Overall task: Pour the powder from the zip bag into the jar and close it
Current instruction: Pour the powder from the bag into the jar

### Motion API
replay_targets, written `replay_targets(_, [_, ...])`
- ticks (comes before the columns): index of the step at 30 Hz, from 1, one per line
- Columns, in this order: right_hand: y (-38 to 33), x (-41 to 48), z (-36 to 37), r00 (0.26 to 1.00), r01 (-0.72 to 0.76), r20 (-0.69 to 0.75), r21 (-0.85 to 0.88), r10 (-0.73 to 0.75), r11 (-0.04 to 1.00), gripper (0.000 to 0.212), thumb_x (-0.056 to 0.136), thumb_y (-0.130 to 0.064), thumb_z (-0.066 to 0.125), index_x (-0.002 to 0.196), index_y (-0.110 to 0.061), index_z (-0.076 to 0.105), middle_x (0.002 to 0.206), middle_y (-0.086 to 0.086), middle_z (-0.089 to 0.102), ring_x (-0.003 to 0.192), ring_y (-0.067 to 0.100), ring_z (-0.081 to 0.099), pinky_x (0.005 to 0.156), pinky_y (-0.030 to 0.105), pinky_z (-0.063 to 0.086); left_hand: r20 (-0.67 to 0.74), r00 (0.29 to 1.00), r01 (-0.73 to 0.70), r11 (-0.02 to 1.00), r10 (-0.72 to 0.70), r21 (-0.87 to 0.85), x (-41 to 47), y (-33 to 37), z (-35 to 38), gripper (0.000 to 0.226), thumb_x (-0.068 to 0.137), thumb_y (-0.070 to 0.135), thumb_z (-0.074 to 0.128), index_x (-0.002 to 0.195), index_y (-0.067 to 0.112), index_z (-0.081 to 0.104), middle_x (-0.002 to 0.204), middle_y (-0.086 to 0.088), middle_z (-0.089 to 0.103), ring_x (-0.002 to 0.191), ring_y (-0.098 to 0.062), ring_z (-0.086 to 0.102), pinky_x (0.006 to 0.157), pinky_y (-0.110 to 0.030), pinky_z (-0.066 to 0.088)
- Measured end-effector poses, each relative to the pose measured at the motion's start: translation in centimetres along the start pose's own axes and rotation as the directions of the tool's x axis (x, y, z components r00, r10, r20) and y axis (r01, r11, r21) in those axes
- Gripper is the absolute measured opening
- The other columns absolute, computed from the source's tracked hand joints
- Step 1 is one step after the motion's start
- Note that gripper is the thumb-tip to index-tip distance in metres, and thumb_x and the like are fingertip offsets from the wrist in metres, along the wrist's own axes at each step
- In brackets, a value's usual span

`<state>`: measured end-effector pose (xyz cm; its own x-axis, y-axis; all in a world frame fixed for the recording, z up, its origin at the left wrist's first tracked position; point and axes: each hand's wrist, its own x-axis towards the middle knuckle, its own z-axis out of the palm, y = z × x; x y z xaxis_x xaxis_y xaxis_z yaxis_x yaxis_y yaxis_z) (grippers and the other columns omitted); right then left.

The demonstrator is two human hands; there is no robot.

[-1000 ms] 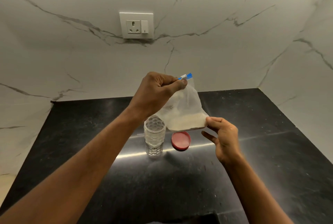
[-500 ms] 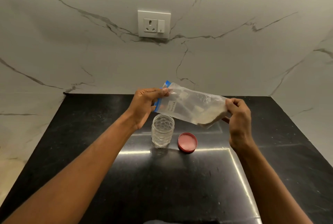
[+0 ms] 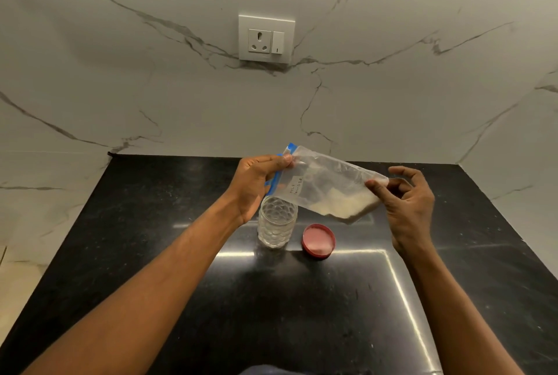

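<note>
the left hand point(image 3: 256, 184) pinches the blue zip edge of a clear zip bag point(image 3: 326, 184) between thumb and fingers, clamped on it. the right hand point(image 3: 404, 202), at three o'clock from the left, grips the bag's opposite bottom corner with thumb and forefinger, the other fingers spread loose. the bag hangs stretched between the two hands, lying sideways in the air, zip end slightly higher. pale powder point(image 3: 347, 204) sits gathered in the lower corner near the right hand. at six o'clock under the bag's zip end an open glass jar point(image 3: 276, 223) stands upright on the black counter point(image 3: 151, 254). a red lid point(image 3: 319, 240) lies flat just beside the jar at its three o'clock. at twelve o'clock, a wall socket point(image 3: 266, 38) on the marble wall point(image 3: 120, 88).
</note>
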<state>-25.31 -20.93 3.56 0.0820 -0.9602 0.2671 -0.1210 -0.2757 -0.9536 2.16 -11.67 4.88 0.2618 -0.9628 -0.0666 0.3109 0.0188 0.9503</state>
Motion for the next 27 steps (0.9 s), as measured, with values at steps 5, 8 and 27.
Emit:
replay_targets(5, [0.3,0.2,-1.2,0.981,-0.011,0.189,-0.097,0.029,0.995,0.025,0.086,-0.019,0.079,0.111,-0.021,0.074,0.104,0.0,0.076,0.096,0.017,0.074,0.077,0.022,0.063,0.006,1.0,0.016,1.0,-0.016,-0.019,0.4,0.1,1.1,0.021,0.102,0.02,0.069,0.091,0.013,0.085,0.102,-0.004,0.085,0.094,-0.014,0.08,0.077,-0.027,0.064])
replay_targets(8, [0.3,0.6,-1.4,0.974,0.027,0.224,-0.216,0.023,0.976,0.01,0.099,-0.02,0.068,0.106,-0.013,0.071,0.101,0.003,0.071,0.092,0.023,0.07,0.072,0.024,0.058,0.016,1.0,0.02,1.0,-0.02,-0.024,0.6,0.2,1.6,0.023,0.102,0.022,0.069,0.087,0.015,0.085,0.102,-0.003,0.084,0.094,-0.014,0.08,0.078,-0.028,0.064])
replay_targets(27, [-1.2,1.7,-2.2,0.946,0.158,0.311,-0.182,-0.096,0.97,0.012,0.095,-0.013,0.074,0.106,-0.018,0.072,0.094,-0.006,0.076,0.086,0.01,0.073,0.071,0.023,0.06,0.037,0.999,0.043,0.996,-0.04,-0.082,1.4,0.3,1.5,0.024,0.099,0.031,0.071,0.1,0.012,0.084,0.109,-0.008,0.083,0.101,-0.02,0.078,0.083,-0.035,0.063])
